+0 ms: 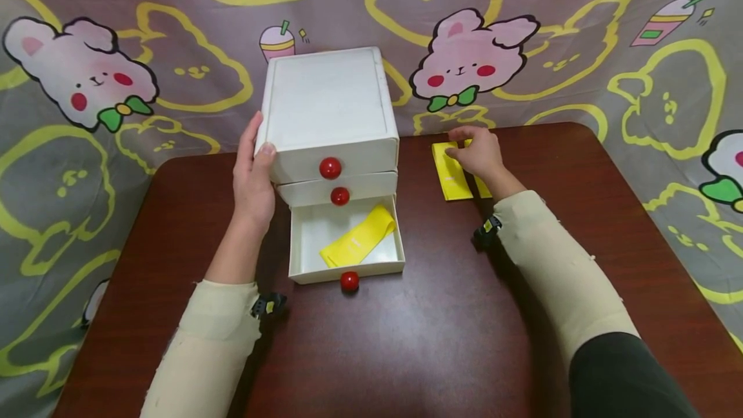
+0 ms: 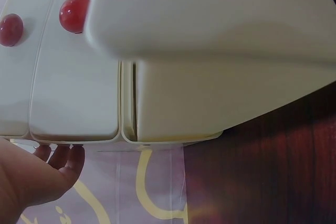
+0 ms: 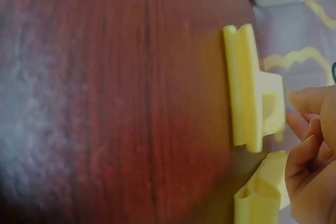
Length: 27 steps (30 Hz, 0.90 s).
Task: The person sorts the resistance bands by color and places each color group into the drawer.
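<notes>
A white drawer cabinet [image 1: 327, 99] with red knobs stands on the table, its bottom drawer [image 1: 298, 237] pulled out. Inside that drawer lies a flat yellow resistance loop band [image 1: 360, 237]. My left hand [image 1: 253, 192] rests at the cabinet's front left edge, thumb at the corner and fingers along the side; the left wrist view shows those fingers [image 2: 60, 157] against the side. Right of the cabinet, my right hand [image 1: 482, 155] is over two more yellow bands. Its thumb and forefinger are at the end of the nearer-left band [image 1: 453, 176]; the other band [image 3: 257, 198] is partly hidden.
The brown table [image 1: 429, 340] extends in front of the cabinet and to both sides. A patterned cloth [image 1: 360, 11] hangs close behind the cabinet and the table's back edge. The pulled-out drawer's red knob [image 1: 349, 281] sticks out toward me.
</notes>
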Available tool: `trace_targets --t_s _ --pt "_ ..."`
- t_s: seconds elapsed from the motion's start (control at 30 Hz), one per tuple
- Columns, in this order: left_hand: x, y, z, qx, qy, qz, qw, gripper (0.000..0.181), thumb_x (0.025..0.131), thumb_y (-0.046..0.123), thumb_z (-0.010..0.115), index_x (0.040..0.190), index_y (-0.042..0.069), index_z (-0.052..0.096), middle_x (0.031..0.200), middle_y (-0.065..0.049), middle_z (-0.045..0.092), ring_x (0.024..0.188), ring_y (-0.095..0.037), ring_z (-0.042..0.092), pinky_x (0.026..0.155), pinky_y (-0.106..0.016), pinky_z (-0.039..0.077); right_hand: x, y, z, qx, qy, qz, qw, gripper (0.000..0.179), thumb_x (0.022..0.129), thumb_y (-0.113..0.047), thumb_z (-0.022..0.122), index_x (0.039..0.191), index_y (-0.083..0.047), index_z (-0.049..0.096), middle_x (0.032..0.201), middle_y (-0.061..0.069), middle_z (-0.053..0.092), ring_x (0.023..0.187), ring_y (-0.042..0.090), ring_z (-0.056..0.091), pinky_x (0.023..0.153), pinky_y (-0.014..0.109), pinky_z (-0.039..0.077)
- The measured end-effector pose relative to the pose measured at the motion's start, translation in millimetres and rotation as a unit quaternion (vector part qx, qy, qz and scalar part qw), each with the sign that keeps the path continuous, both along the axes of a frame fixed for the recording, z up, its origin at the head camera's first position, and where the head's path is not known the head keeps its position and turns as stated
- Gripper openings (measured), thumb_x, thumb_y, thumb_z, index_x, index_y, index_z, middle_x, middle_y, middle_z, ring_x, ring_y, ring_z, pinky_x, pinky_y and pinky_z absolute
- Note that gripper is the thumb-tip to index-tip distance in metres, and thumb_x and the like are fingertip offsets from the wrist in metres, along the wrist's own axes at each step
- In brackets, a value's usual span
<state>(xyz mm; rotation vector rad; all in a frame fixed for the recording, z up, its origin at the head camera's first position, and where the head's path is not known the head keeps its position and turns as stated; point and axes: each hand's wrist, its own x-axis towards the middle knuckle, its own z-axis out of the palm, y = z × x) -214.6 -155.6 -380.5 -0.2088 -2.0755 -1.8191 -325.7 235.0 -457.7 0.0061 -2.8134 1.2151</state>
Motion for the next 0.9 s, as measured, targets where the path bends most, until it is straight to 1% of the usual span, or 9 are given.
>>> trace_targets --t_s 0.23,0.33,0.53,0.7,0.9 --pt "0.1 -0.1 -0.5 0.000 0.005 0.000 1.0000 0.058 0.099 0.030 0.047 0.155 0.022 0.038 0.154 0.002 0.037 0.135 -0.018 0.036 0.106 -0.031 0.028 -3.7 1.5 -6.9 0.024 -0.016 -0.001 0.9996 0.039 0.095 -0.020 0.070 0.130 -0.005 0.066 0.134 0.012 0.060 0.122 0.036 0.050 0.099 0.050 0.041" --pt "0.5 0.1 -0.3 0.003 0.007 -0.003 1.0000 0.058 0.099 0.030 0.046 0.155 0.022 0.038 0.154 0.002 0.037 0.136 -0.018 0.035 0.107 -0.031 0.027 -4.1 0.6 -7.6 0.037 -0.019 0.002 0.9991 0.039 0.096 -0.021 0.068 0.131 -0.005 0.065 0.136 0.013 0.059 0.120 0.037 0.051 0.098 0.051 0.042" --pt "-0.3 0.0 -0.6 0.001 0.010 -0.003 0.9999 0.058 0.099 0.031 0.047 0.155 0.022 0.038 0.154 0.002 0.037 0.135 -0.019 0.036 0.106 -0.032 0.028 -4.3 -0.8 -9.4 0.054 -0.007 0.006 0.9985 0.034 0.096 -0.019 0.066 0.127 -0.005 0.068 0.132 0.014 0.061 0.114 0.037 0.053 0.091 0.050 0.044" --pt "0.3 -0.4 -0.9 0.000 0.007 -0.003 1.0000 0.057 0.099 0.031 0.047 0.155 0.022 0.038 0.154 0.002 0.037 0.135 -0.019 0.035 0.106 -0.033 0.028 -2.7 -1.1 -11.6 0.045 -0.014 0.004 0.9989 0.028 0.097 -0.018 0.066 0.122 -0.006 0.070 0.126 0.013 0.062 0.103 0.035 0.054 0.086 0.048 0.046" --pt "0.5 0.5 -0.3 -0.005 0.002 -0.005 1.0000 0.057 0.100 0.033 0.046 0.156 0.024 0.036 0.154 0.004 0.036 0.136 -0.019 0.035 0.108 -0.035 0.027 2.8 0.6 -12.0 0.042 0.017 0.004 0.9990 0.021 0.095 -0.017 0.066 0.114 -0.007 0.069 0.114 0.013 0.066 0.096 0.035 0.053 0.082 0.047 0.043"
